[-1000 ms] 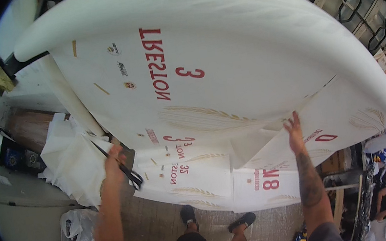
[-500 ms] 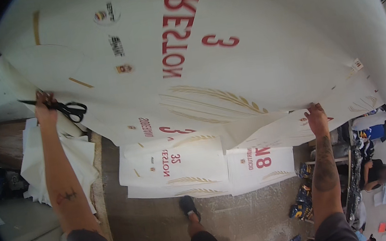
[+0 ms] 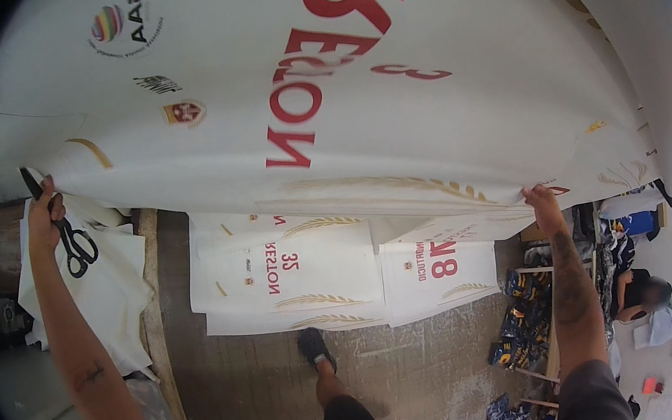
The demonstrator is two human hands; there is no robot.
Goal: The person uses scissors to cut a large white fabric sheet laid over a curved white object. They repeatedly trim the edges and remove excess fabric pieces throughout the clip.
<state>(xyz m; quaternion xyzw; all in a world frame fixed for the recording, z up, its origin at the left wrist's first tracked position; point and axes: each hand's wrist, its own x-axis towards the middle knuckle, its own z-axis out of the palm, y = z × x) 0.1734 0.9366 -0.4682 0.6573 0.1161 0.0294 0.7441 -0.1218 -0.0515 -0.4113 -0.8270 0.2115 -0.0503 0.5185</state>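
Observation:
A wide white sheet with mirrored red lettering, small emblems and gold wheat ears spreads across the upper half of the view. My left hand is closed at its left edge, pinching the sheet and also holding black-handled scissors. The blades point up along the sheet and the handle loops hang below my fingers. My right hand is closed on the sheet's near edge at the right. More printed white sheets lie on the floor beneath, partly hidden by the big one.
White sheets are heaped at the left beside a table edge. Shelving at the right holds dark blue and yellow packages. Another person is at the far right. My foot stands near the floor sheets.
My left hand has moved left and slightly down, and the scissors have swung so their handles hang lower. The big sheet has come closer, its prints now larger. My right hand still grips it.

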